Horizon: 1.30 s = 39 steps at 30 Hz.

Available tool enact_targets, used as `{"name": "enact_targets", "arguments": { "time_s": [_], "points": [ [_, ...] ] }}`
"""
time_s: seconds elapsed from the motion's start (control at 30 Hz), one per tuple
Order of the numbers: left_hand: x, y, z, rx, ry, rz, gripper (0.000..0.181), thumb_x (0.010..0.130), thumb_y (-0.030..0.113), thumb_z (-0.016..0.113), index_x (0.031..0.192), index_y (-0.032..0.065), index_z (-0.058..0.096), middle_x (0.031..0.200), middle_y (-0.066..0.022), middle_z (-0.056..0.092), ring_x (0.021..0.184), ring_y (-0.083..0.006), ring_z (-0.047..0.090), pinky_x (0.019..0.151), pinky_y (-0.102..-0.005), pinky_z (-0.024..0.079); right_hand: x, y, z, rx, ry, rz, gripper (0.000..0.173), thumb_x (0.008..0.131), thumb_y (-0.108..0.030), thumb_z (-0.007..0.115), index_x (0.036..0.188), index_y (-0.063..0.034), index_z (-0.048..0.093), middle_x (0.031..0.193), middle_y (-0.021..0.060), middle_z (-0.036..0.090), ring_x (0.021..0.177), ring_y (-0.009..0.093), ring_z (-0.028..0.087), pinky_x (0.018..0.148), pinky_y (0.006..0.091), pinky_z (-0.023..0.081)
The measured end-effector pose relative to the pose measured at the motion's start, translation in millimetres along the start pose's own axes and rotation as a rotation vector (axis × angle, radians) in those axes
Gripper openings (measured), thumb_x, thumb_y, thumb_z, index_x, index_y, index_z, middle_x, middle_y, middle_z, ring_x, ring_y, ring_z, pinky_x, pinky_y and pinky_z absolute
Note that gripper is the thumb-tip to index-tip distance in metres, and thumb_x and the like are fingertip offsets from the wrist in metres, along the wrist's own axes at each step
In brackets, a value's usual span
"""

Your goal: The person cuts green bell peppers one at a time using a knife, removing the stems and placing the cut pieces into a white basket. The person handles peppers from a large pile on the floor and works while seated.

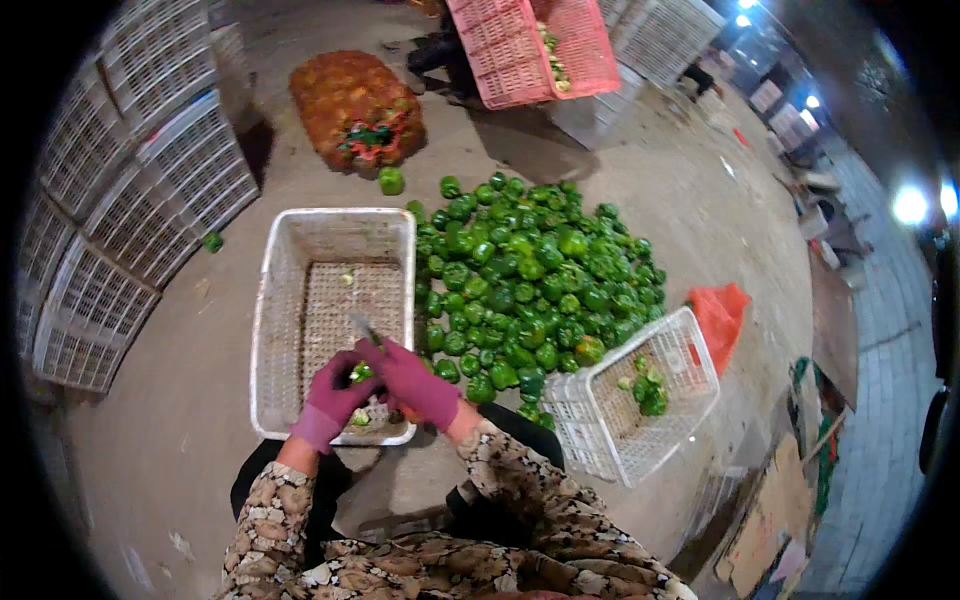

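Note:
My left hand (328,401), in a purple-pink glove, is closed around a green bell pepper (362,371), mostly hidden by the fingers. The likewise gloved right hand (420,384) grips a knife (365,328), its blade pointing up and left; the fist covers the handle. Both hands are close together above the near right part of a white plastic crate (259,322). Pale green scraps (361,417) lie in its bottom. Directly to the crate's right, a broad heap of green bell peppers (525,277) covers the floor.
A tilted white crate (626,450) with pepper pieces (649,394) stands at right, by a red mesh bag (721,319). Ahead are a full mesh sack (352,101) and a pink crate (499,60). Stacked crates (150,202) line the left. Flattened cardboard (772,517) lies lower right.

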<state>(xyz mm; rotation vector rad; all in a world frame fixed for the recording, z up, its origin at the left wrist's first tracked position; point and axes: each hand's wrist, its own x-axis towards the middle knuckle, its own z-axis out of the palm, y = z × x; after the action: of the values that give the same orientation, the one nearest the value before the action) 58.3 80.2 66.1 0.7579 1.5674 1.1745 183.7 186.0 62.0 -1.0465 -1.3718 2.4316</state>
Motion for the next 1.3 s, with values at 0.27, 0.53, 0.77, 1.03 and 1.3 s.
{"name": "enact_targets", "arguments": {
  "time_s": [0.27, 0.53, 0.77, 1.03, 1.3],
  "points": [
    [1.7, -29.4, -3.6, 0.028, 0.087, 0.017, 0.038, 0.087, 0.010, 0.070, 0.123, 0.0011, 0.059, 0.102, -0.0067, 0.066, 0.077, -0.0113, 0.063, 0.059, -0.0257, 0.052, -7.1, -12.2, 5.9, -0.341, -0.065, -0.067, 0.040, 0.096, -0.044, 0.060, 0.119, -0.0118, 0.062, 0.078, 0.0014, 0.063, 0.052, 0.008, 0.052, 0.045, 0.0241, 0.041],
    [-14.4, 11.4, -1.2, -0.108, 0.029, -0.067, 0.036, 0.086, 0.013, 0.072, 0.118, 0.0013, 0.061, 0.095, -0.0050, 0.066, 0.072, -0.0106, 0.063, 0.056, -0.0243, 0.049, 2.2, -3.6, -0.9, -0.053, -0.232, -0.028, 0.042, 0.095, -0.046, 0.061, 0.114, -0.0084, 0.061, 0.080, 0.0029, 0.064, 0.056, 0.010, 0.057, 0.045, 0.0253, 0.043],
    [-18.6, 20.2, 2.4, -0.164, 0.060, 0.009, 0.032, 0.088, 0.017, 0.072, 0.113, -0.0002, 0.061, 0.092, -0.0050, 0.066, 0.071, -0.0107, 0.064, 0.057, -0.0233, 0.049, -0.4, -8.0, 5.1, 0.060, -0.120, 0.035, 0.038, 0.096, -0.043, 0.063, 0.113, -0.0084, 0.060, 0.073, 0.0003, 0.062, 0.053, 0.009, 0.053, 0.046, 0.0245, 0.039],
    [-17.9, 16.3, 6.1, -0.246, 0.176, 0.022, 0.027, 0.087, 0.011, 0.072, 0.108, -0.0020, 0.059, 0.090, -0.0080, 0.067, 0.074, -0.0121, 0.066, 0.059, -0.0247, 0.051, 5.9, -1.0, 9.8, 0.082, 0.005, -0.003, 0.055, 0.094, -0.046, 0.063, 0.128, -0.0050, 0.050, 0.077, 0.0025, 0.061, 0.057, 0.010, 0.053, 0.045, 0.0262, 0.040],
    [-7.3, -2.2, 10.0, -0.107, 0.305, 0.260, 0.026, 0.085, 0.009, 0.074, 0.102, -0.0005, 0.057, 0.082, -0.0070, 0.066, 0.069, -0.0130, 0.065, 0.057, -0.0264, 0.051, 9.9, 7.0, 15.5, 0.025, 0.256, -0.002, 0.094, 0.089, -0.053, 0.067, 0.153, 0.0014, 0.023, 0.083, 0.0047, 0.063, 0.060, 0.013, 0.057, 0.049, 0.0289, 0.046]
  ]
}}
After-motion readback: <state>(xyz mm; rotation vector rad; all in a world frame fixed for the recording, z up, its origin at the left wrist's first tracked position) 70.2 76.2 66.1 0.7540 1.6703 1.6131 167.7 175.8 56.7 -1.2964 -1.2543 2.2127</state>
